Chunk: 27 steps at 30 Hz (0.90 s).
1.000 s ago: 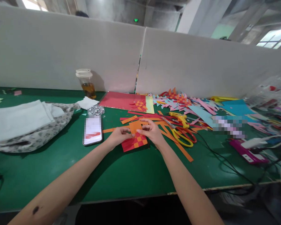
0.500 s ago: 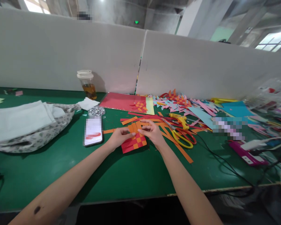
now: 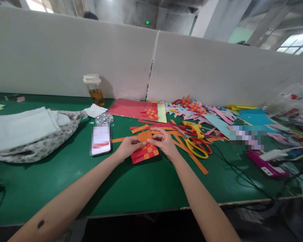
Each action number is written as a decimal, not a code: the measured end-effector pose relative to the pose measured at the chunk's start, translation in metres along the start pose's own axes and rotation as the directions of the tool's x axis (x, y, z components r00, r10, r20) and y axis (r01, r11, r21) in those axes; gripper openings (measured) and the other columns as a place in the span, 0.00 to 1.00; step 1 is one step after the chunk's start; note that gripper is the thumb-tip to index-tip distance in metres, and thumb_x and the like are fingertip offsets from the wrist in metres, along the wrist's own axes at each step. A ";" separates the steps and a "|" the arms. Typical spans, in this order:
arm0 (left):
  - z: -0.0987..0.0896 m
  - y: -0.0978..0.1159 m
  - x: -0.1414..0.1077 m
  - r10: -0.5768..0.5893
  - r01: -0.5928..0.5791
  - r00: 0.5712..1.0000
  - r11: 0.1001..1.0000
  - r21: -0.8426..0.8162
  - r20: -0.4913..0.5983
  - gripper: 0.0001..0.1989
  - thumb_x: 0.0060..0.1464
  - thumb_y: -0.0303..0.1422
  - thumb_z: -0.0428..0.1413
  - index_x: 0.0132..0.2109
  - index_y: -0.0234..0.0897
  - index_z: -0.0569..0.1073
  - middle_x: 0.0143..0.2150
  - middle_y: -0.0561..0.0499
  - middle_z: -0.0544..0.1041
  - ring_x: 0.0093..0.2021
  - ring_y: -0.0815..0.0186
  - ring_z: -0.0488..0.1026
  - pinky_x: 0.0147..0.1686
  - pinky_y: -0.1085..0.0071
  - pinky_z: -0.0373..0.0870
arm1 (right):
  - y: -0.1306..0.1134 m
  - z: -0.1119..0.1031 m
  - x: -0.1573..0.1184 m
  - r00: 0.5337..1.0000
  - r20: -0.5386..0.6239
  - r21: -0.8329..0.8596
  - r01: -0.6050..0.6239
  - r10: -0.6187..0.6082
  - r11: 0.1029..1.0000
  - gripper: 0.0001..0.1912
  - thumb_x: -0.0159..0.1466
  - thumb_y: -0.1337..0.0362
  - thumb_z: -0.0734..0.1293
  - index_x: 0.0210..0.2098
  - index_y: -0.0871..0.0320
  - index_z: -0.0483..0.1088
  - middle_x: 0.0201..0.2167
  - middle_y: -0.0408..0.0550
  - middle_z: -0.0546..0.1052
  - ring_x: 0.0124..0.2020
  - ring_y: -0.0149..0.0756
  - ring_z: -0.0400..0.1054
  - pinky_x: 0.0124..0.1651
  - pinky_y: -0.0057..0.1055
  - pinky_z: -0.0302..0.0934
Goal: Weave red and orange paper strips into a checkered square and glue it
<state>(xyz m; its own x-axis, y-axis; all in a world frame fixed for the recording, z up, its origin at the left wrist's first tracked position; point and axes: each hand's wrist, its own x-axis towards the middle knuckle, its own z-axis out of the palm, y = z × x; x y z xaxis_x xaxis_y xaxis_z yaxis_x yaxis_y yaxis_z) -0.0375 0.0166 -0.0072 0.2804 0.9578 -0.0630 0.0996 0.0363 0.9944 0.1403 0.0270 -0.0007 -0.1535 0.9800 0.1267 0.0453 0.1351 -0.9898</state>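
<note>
Between my two hands is a woven paper piece (image 3: 146, 155), red and orange strips crossing in a checkered pattern, with loose orange ends toward the top. My left hand (image 3: 129, 147) pinches its left side, thumb on top. On the upper right side, my right hand (image 3: 164, 143) grips it between thumb and fingers. Some of the weave is hidden behind my fingers. Orange paper strips (image 3: 193, 159) and red ones lie around and beyond my hands. Just to the right rest scissors (image 3: 197, 151) with yellow and orange handles, and a yellow glue gun (image 3: 194, 129).
A phone (image 3: 101, 139) lies left of my hands, and a lidded cup of tea (image 3: 96, 92) stands behind it. Patterned cloth (image 3: 63, 144) covers the left side. Paper scraps (image 3: 184, 112) pile along the partition (image 3: 204, 67). A purple power strip (image 3: 267, 164) with cables sits right.
Both hands keep their hold on the woven paper. The fingers and the piece have shifted only very slightly; the loose orange ends sit closer together.
</note>
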 end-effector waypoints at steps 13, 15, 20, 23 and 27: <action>0.000 0.000 0.000 0.014 -0.014 1.000 1.000 -0.012 0.017 0.17 0.41 0.45 0.60 0.27 0.33 0.73 0.22 0.54 0.71 0.20 0.73 0.63 0.20 0.77 0.55 | 0.002 0.000 0.000 0.999 -0.017 -0.038 0.031 -0.032 0.999 0.25 0.45 0.61 0.73 0.43 0.55 0.67 0.22 0.37 0.69 0.23 0.27 0.63 0.27 0.26 0.57; -0.001 -0.001 0.001 0.008 -0.008 1.000 1.000 -0.003 0.012 0.17 0.42 0.45 0.60 0.26 0.33 0.72 0.22 0.54 0.71 0.20 0.74 0.62 0.20 0.77 0.54 | 0.002 0.000 0.001 0.999 -0.018 -0.031 0.031 -0.032 0.999 0.25 0.45 0.61 0.73 0.42 0.55 0.67 0.22 0.38 0.69 0.23 0.27 0.64 0.28 0.26 0.57; -0.001 -0.002 0.001 0.005 -0.005 1.000 1.000 -0.002 0.009 0.17 0.42 0.45 0.60 0.26 0.33 0.71 0.21 0.54 0.70 0.20 0.74 0.61 0.20 0.77 0.53 | 0.001 0.000 0.001 1.000 0.000 -0.026 0.016 -0.017 1.000 0.25 0.45 0.62 0.73 0.43 0.55 0.67 0.23 0.38 0.70 0.25 0.28 0.65 0.29 0.27 0.59; -0.001 -0.002 0.001 0.016 -0.015 1.000 1.000 -0.026 0.019 0.17 0.42 0.45 0.60 0.28 0.33 0.73 0.24 0.52 0.73 0.23 0.72 0.66 0.23 0.76 0.58 | 0.001 0.001 0.000 1.000 -0.001 -0.028 0.013 -0.013 1.000 0.25 0.45 0.62 0.73 0.43 0.54 0.67 0.23 0.38 0.70 0.24 0.27 0.65 0.28 0.26 0.58; 0.000 -0.002 0.001 0.038 -0.038 0.999 0.998 0.042 -0.003 0.18 0.40 0.46 0.60 0.25 0.34 0.72 0.19 0.54 0.70 0.21 0.70 0.65 0.21 0.75 0.57 | 0.001 0.003 -0.001 1.000 0.012 -0.035 0.009 -0.009 0.999 0.25 0.46 0.61 0.73 0.43 0.55 0.66 0.23 0.39 0.71 0.24 0.28 0.65 0.29 0.27 0.59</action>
<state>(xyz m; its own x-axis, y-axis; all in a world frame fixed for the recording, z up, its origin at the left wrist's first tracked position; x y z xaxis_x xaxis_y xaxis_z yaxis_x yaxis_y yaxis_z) -0.0370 0.0178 -0.0088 0.2814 0.9593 -0.0251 0.1287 -0.0118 0.9916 0.1379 0.0260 -0.0016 -0.1653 0.9770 0.1349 0.0781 0.1493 -0.9857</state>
